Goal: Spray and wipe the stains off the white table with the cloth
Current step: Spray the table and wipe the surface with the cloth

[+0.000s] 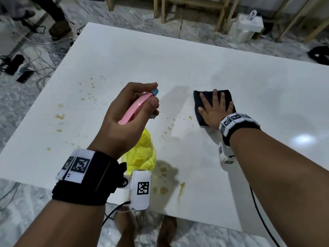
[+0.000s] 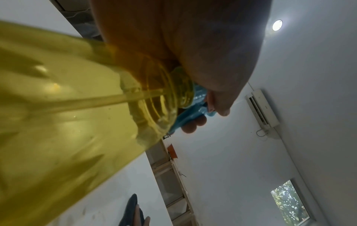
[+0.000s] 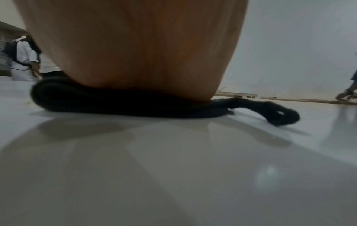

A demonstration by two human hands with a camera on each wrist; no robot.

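Note:
My left hand grips a spray bottle with a yellow body, pink head and blue nozzle, held above the white table; a finger curls round the blue trigger. The yellow bottle body fills the left wrist view. My right hand lies flat, fingers spread, pressing a folded dark cloth onto the table. In the right wrist view the palm sits on the dark cloth. Yellow-brown stains dot the table's left side, more stains lie near the front edge and between the hands.
Cables and a power strip lie on the marble floor left of the table. Wooden frames and a white box stand beyond the far edge. Another person's legs are at the far left. My bare feet show below the front edge.

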